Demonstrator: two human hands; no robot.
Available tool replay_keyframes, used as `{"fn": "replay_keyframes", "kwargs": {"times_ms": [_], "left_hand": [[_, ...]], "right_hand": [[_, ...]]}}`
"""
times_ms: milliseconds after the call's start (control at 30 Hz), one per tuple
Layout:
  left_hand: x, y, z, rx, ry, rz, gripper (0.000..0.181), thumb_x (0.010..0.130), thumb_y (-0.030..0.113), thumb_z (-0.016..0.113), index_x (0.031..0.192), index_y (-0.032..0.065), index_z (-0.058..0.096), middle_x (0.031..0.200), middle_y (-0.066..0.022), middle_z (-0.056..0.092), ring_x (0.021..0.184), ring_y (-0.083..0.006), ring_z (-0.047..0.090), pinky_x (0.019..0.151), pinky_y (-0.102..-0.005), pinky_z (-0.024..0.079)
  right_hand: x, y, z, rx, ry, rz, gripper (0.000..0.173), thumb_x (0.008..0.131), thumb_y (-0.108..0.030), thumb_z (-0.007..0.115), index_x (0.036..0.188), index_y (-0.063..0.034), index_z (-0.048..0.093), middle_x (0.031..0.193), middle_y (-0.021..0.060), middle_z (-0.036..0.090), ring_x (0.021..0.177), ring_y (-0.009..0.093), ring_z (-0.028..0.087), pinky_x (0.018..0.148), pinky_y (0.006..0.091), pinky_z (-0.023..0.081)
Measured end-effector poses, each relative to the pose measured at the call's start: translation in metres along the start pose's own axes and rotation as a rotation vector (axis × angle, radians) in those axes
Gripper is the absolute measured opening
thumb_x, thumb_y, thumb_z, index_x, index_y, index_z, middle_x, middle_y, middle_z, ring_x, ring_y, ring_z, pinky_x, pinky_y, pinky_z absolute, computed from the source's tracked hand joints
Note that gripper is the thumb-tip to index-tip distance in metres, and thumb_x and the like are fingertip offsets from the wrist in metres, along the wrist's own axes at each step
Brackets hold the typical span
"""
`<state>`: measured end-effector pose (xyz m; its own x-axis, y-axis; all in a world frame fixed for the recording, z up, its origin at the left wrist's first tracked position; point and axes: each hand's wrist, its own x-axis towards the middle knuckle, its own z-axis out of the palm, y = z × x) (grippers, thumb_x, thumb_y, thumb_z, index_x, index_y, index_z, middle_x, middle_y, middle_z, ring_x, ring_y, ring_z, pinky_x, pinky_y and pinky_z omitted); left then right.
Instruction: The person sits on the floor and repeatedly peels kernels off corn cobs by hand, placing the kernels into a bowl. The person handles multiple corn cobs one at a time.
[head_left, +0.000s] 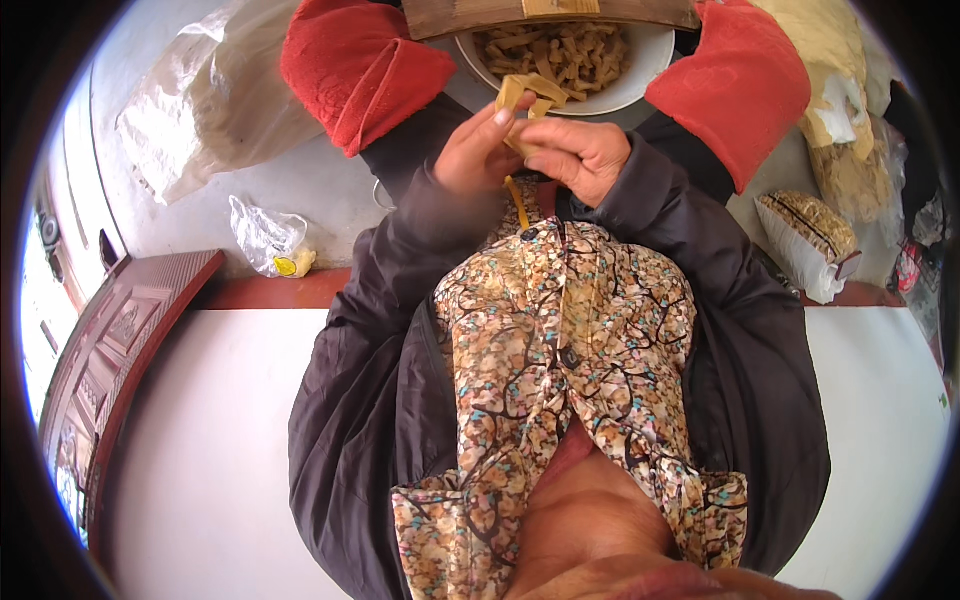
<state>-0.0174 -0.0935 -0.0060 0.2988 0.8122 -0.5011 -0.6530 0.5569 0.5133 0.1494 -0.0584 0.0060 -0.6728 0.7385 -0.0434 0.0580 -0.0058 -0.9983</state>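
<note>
My left hand (474, 146) and my right hand (577, 154) meet just below the near rim of a white basin (660, 71). Between their fingers is a pale yellow flat strip (517, 94), looped at its upper end; the hands hide its lower part. Many tan, folded strips (555, 56) of similar look lie in the basin. A brown wooden board (480, 16) crosses over the basin's far side. A thin yellow-orange strip (517, 202) hangs below the hands, against my patterned top.
Red cloth covers (367, 75) wrap both knees. A large translucent plastic bag (217, 105) and a small clear bag (270, 236) lie at left. At right are a filled bag (810, 240) and a larger sack (847, 165). A carved wooden door (127, 330) stands at far left.
</note>
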Motion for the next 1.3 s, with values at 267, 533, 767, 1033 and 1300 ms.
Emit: {"fn": "replay_keyframes", "kwargs": {"times_ms": [267, 533, 767, 1033, 1300], "left_hand": [[0.064, 0.096, -0.029, -0.049, 0.15, 0.501, 0.025, 0.092, 0.02, 0.035, 0.107, 0.0029, 0.044, 0.063, -0.0033, 0.043, 0.043, -0.0115, 0.033, 0.042, -0.0265, 0.032], [0.078, 0.094, -0.011, 0.843, -0.023, 0.432, 0.027, 0.09, 0.021, 0.042, 0.094, -0.0012, 0.056, 0.055, 0.002, 0.042, 0.049, -0.0056, 0.038, 0.045, -0.0205, 0.031], [0.071, 0.064, 0.019, 1.211, -0.237, 0.446, 0.025, 0.085, 0.023, 0.05, 0.092, -0.0009, 0.057, 0.071, -0.0144, 0.058, 0.066, -0.0256, 0.057, 0.063, -0.0337, 0.044], [0.063, 0.07, 0.027, 1.41, -0.127, 0.494, 0.025, 0.087, 0.022, 0.051, 0.09, -0.0016, 0.059, 0.073, -0.0078, 0.06, 0.064, -0.0141, 0.056, 0.06, -0.026, 0.045], [0.094, 0.039, 0.03, 0.514, -0.271, 0.489, 0.03, 0.09, 0.026, 0.045, 0.089, -0.0002, 0.061, 0.065, -0.0026, 0.057, 0.055, -0.0066, 0.048, 0.047, -0.0211, 0.038]], "right_hand": [[0.004, 0.048, -0.002, -0.3, -0.12, 0.135, 0.015, 0.079, -0.005, 0.057, 0.094, -0.0017, 0.059, 0.076, 0.0117, 0.059, 0.071, 0.021, 0.059, 0.062, 0.0265, 0.045], [0.046, -0.006, -0.033, -0.851, 0.339, -0.544, 0.029, 0.067, -0.017, 0.066, 0.095, -0.0106, 0.06, 0.097, 0.0076, 0.057, 0.087, 0.027, 0.053, 0.075, 0.0377, 0.04], [0.092, -0.058, -0.074, -1.055, 0.295, -0.665, 0.02, 0.082, -0.014, 0.057, 0.097, -0.0015, 0.059, 0.094, 0.0082, 0.06, 0.089, 0.018, 0.055, 0.073, 0.0267, 0.045], [0.071, 0.004, -0.066, -0.414, 0.254, -0.007, 0.019, 0.083, -0.022, 0.058, 0.083, -0.0025, 0.059, 0.063, 0.0035, 0.054, 0.058, 0.008, 0.048, 0.054, 0.0233, 0.042], [0.032, -0.045, -0.032, 0.728, 0.075, 0.154, 0.014, 0.082, -0.009, 0.056, 0.092, -0.0021, 0.063, 0.065, 0.0021, 0.059, 0.053, 0.006, 0.052, 0.045, 0.0177, 0.038]]}}
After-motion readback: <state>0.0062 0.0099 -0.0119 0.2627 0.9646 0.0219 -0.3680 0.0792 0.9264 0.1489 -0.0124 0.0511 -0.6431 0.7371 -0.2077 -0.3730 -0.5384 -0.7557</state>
